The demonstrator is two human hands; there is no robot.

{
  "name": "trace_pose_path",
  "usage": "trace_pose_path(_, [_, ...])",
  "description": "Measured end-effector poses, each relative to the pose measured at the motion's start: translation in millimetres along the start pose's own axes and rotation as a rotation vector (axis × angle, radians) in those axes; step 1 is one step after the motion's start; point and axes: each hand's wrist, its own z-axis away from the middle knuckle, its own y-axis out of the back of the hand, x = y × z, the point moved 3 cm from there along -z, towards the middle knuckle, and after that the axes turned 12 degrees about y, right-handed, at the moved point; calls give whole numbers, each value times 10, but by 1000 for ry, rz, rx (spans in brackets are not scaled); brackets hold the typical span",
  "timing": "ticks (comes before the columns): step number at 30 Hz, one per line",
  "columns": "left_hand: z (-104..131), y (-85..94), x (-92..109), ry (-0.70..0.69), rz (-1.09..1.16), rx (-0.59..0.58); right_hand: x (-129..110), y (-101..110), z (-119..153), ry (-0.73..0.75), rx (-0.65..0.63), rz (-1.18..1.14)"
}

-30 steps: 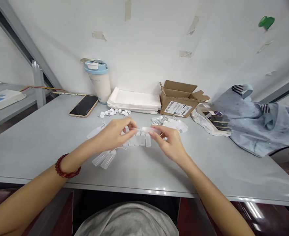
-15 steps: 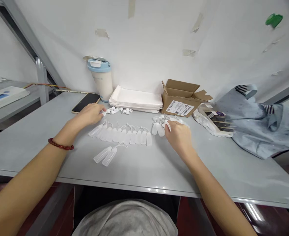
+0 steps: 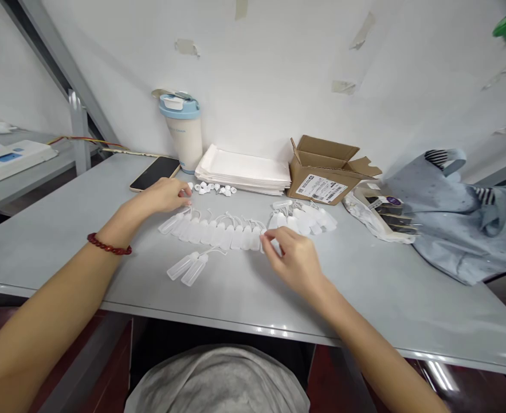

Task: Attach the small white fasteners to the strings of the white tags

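Note:
My right hand (image 3: 295, 258) has its thumb and index finger together at the right-end small translucent plastic bottle (image 3: 262, 244), which they partly cover. That bottle belongs to a row of similar bottles (image 3: 218, 234) with thin white straps at their tops. My left hand (image 3: 169, 195) rests at the back left, fingers curved with a gap between thumb and index finger, beside a scatter of small white caps (image 3: 213, 188). Two more bottles (image 3: 188, 268) lie nearer me, in front of the row. A pile of bottles (image 3: 306, 218) lies beyond my right hand.
Along the wall stand a cup with a blue lid (image 3: 184, 135), a stack of white envelopes (image 3: 244, 169) and an open cardboard box (image 3: 321, 180). A phone (image 3: 153, 173) lies behind my left hand. On the right are a plastic-wrapped pack (image 3: 384, 215) and grey-blue cloth (image 3: 450, 212).
My right hand has moved left and nearer me, from the bottle pile to the row's right end. My left hand stays by the caps, with thumb and index finger apart. The view has shifted slightly.

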Motion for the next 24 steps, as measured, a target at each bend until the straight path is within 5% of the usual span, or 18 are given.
trace_pose_path(6, [8, 12, -10, 23, 58, -99, -418, -162, 113, 139, -204, -267])
trace_pose_path(14, [43, 46, 45, -30, 129, 116, -780, -356, -99, 37, -569, -228])
trace_pose_path(24, [93, 102, 106, -21, 260, 159, -1043, -614, -279, 69, -529, 19])
